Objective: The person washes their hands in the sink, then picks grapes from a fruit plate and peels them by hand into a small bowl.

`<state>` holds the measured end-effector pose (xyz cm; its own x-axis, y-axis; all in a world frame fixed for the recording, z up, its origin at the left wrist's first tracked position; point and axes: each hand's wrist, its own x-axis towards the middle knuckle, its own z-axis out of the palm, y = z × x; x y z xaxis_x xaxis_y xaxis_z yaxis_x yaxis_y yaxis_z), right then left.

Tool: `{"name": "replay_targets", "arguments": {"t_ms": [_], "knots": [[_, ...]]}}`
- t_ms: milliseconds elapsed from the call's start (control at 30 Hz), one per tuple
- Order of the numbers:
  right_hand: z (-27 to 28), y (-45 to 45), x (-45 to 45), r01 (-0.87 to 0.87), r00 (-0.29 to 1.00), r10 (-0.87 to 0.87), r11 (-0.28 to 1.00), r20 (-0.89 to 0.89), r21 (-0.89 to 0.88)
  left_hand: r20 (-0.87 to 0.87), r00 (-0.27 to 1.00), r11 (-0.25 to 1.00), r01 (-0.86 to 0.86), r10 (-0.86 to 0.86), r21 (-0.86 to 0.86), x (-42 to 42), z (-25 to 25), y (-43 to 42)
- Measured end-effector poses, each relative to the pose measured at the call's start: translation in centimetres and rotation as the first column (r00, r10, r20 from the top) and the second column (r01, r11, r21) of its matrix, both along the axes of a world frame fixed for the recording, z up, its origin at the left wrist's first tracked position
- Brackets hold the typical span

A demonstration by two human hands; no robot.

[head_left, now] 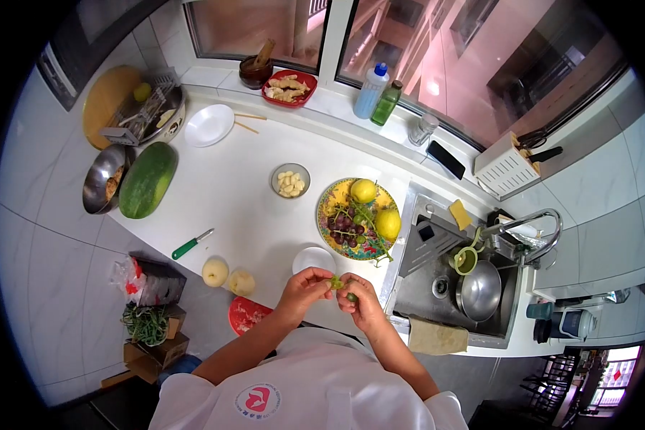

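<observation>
My left hand is closed in a pinch on a small yellow-green piece, which looks like grape flesh or skin. Fingers of my right hand meet it from the other side, and a small round green grape shows in their curl. Just beyond my hands lies a small white plate, partly covered by my left fingers. Farther off, a patterned yellow plate bears dark red grapes, some green ones and two yellow fruits.
A bowl of peeled garlic, a green-handled knife, two pale peeled fruits and a watermelon are on the counter. A red board sits at the front edge. The sink with a metal bowl is right.
</observation>
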<state>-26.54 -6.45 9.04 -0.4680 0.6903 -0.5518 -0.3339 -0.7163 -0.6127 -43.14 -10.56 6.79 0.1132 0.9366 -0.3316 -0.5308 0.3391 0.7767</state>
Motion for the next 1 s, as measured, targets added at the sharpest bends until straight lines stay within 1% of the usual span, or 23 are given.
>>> {"name": "replay_targets", "arguments": {"t_ms": [33, 100, 133, 200, 333, 367, 433, 500, 533, 600, 633, 700, 733, 800, 833, 900, 933, 1000], "knots": [[-0.1, 0.0, 0.1, 0.007, 1.000, -0.008, 1.000, -0.029, -0.029, 0.001, 1.000, 1.000, -0.001, 0.001, -0.002, -0.1, 0.3, 0.1], [-0.3, 0.2, 0.3, 0.010, 1.000, -0.011, 0.999, -0.026, -0.031, 0.086, 0.996, 0.993, 0.009, 0.001, -0.115, -0.1, 1.2, 0.3], [-0.3, 0.2, 0.4, 0.014, 1.000, -0.015, 0.999, -0.025, -0.031, 0.087, 0.996, 0.993, 0.009, 0.001, -0.115, -0.2, 1.0, 0.3], [-0.4, 0.4, 0.4, 0.025, 1.000, -0.025, 0.999, -0.008, -0.027, 0.187, 0.982, 0.991, 0.049, -0.025, -0.125, -0.4, 0.4, 0.4], [-1.1, 0.5, 0.5, 0.020, 0.999, -0.020, 1.000, 0.034, 0.003, 0.244, 0.969, 0.987, 0.077, -0.040, -0.143, -0.7, -0.7, 0.6], [-1.4, 0.6, 0.5, 0.021, 0.999, -0.021, 1.000, 0.035, 0.002, 0.262, 0.964, 0.981, 0.083, -0.035, -0.174, -0.7, -0.7, 0.7], [-1.9, 0.7, 0.6, 0.061, 0.996, -0.060, 0.998, 0.063, -0.002, 0.280, 0.959, 0.975, 0.090, -0.030, -0.205, -0.8, -1.0, 0.8], [-2.4, 1.0, 1.1, 0.079, 0.996, -0.079, 0.997, 0.050, -0.011, 0.237, 0.968, 0.969, 0.134, -0.084, -0.206, -1.0, -1.6, 0.9], [-2.5, 1.1, 1.3, 0.099, 0.994, -0.098, 0.995, 0.038, -0.022, 0.237, 0.968, 0.969, 0.134, -0.083, -0.207, -1.2, -1.8, 0.9], [-2.6, 1.2, 1.6, 0.103, 0.994, -0.102, 0.994, 0.031, -0.026, -0.034, 0.993, 0.981, 0.109, -0.116, -0.161, -1.5, -2.1, 1.1], [-2.5, 1.2, 1.6, 0.116, 0.993, -0.115, 0.993, 0.031, -0.030, -0.034, 0.993, 0.981, 0.109, -0.116, -0.161, -1.4, -3.0, 1.2], [-2.5, 1.3, 1.5, 0.126, 0.992, -0.125, 0.991, 0.032, -0.034, -0.255, 0.967, 0.998, 0.010, 0.007, 0.065, -1.2, -4.5, 1.3], [-2.6, 1.3, 1.5, 0.129, 0.991, -0.127, 0.991, 0.044, -0.038, -0.255, 0.967, 0.998, 0.007, 0.010, 0.065, -1.3, -5.2, 1.1], [-2.6, 1.2, 1.4, 0.128, 0.991, -0.125, 0.991, 0.057, -0.042, -0.482, 0.873, 0.994, 0.103, -0.076, 0.030, -1.6, -5.0, 1.1], [-2.6, 1.0, 1.2, 0.115, 0.991, -0.113, 0.993, 0.075, -0.023, -0.480, 0.874, 0.995, 0.099, -0.073, 0.028, -1.7, -4.9, 1.0], [-2.7, 0.8, 1.0, 0.098, 0.991, -0.098, 0.995, 0.093, -0.005, -0.387, 0.910, 0.989, 0.138, -0.148, -0.054, -2.0, -3.7, 1.0], [-2.8, 0.7, 0.8, 0.076, 0.993, -0.076, 0.997, 0.090, -0.001, -0.388, 0.910, 0.990, 0.134, -0.144, -0.054, -2.0, -3.0, 0.7], [-2.9, 0.4, 0.3, 0.049, 0.995, -0.049, 0.999, 0.083, 0.004, -0.284, 0.947, 0.987, 0.163, -0.152, 0.015, -1.9, -1.3, 0.3]]}}
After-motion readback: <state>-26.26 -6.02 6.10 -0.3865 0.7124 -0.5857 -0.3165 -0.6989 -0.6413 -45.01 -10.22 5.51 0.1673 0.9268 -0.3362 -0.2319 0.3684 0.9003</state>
